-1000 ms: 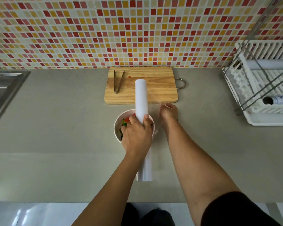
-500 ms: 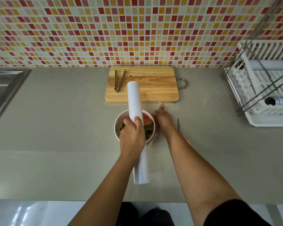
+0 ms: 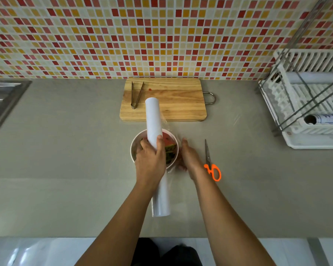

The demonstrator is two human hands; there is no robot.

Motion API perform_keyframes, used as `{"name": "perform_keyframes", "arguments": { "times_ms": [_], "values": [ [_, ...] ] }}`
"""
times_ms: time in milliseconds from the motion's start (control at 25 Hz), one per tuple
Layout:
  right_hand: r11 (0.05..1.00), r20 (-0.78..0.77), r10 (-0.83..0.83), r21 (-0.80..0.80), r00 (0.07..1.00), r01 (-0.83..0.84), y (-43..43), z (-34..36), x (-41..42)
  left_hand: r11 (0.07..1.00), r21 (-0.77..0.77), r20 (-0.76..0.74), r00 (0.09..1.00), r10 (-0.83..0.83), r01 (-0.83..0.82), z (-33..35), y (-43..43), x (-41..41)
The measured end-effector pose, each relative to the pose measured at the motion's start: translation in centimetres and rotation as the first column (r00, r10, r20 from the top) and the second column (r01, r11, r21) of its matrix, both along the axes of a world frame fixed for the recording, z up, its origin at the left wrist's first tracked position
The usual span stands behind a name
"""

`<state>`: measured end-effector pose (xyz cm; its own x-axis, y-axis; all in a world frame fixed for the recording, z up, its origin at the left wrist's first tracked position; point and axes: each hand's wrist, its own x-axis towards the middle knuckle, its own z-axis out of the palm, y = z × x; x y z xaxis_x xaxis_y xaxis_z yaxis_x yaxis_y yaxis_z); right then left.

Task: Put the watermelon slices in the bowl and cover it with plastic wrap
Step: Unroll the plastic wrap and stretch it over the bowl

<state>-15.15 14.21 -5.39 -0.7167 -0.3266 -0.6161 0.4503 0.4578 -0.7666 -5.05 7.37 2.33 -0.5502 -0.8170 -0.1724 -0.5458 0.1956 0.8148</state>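
A white bowl (image 3: 134,143) on the grey counter holds watermelon slices (image 3: 168,144) with red flesh and green rind. My left hand (image 3: 150,160) grips a long white roll of plastic wrap (image 3: 153,120), held lengthwise over the bowl. A clear sheet of wrap runs off the roll's right side, over the bowl's right half. My right hand (image 3: 189,157) lies against the bowl's right side, fingers flat and pressing the film down. The left hand and roll hide the bowl's middle.
Orange-handled scissors (image 3: 210,162) lie just right of my right hand. A wooden cutting board (image 3: 181,104) with metal tongs (image 3: 136,95) sits behind the bowl. A white dish rack (image 3: 311,104) stands at the right, a steel sink (image 3: 2,100) at the far left.
My right hand came back from beside the cutting board to the bowl's right side, drawing the film down. The roll shifted left across the bowl. The scissors are now uncovered.
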Motion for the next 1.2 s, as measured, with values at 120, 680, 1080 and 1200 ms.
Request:
{"name": "perform_keyframes", "arguments": {
  "times_ms": [120,680,1080,1200],
  "values": [
    [0.983,-0.159,-0.177,-0.069,0.971,0.168,-0.3,-0.6,1.2,0.999,-0.04,0.033,0.999,0.008,-0.006,-0.3,0.2,-0.1],
    [0.98,-0.28,-0.193,-0.107,0.941,0.169,-0.6,-2.0,0.7,0.817,0.567,-0.065,0.983,0.172,-0.106,1.9,-5.8,1.6],
    [0.98,-0.319,-0.196,-0.085,0.927,0.178,-0.1,-1.1,1.1,0.955,0.292,0.045,0.998,0.045,-0.056,-0.2,-8.3,3.2],
    [0.979,-0.362,-0.204,-0.066,0.909,0.193,0.0,-1.0,1.2,0.935,0.355,-0.012,1.0,0.021,-0.015,-0.4,-9.5,4.4]
  ]
}}
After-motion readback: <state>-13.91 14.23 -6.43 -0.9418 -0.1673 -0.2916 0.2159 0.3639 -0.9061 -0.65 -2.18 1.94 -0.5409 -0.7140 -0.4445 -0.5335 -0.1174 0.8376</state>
